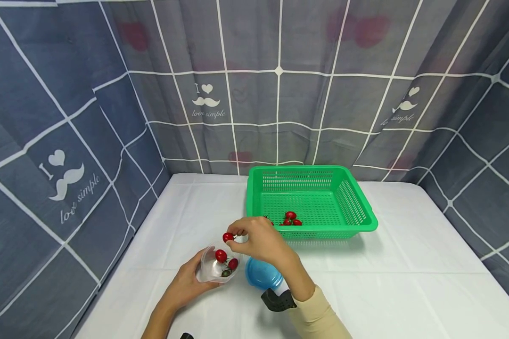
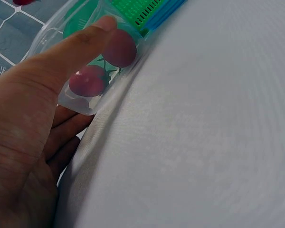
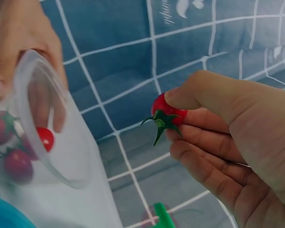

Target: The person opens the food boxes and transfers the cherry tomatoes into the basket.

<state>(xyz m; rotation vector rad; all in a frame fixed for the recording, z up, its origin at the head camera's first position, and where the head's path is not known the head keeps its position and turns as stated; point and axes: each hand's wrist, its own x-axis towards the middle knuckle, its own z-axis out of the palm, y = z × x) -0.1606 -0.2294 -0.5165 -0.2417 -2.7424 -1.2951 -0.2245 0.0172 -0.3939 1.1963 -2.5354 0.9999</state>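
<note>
My left hand (image 1: 188,285) grips a clear plastic tub (image 1: 210,271), tilted a little above the table, with the thumb along its side in the left wrist view. Inside lie cherry tomatoes (image 1: 221,255), some with green stalks. Above the tub's mouth, my right hand (image 1: 258,241) pinches another cherry tomato (image 3: 167,107) between thumb and fingers. Its green leafy cap points away from the palm in the right wrist view. A round blue lid-like piece (image 1: 260,273) is partly hidden behind the right wrist.
A green slotted basket (image 1: 366,214) stands at the back of the white-covered table (image 1: 407,263). Several cherry tomatoes (image 1: 291,215) lie near its front wall, partly behind the right hand. Grey checked curtains (image 1: 254,99) enclose the back and sides.
</note>
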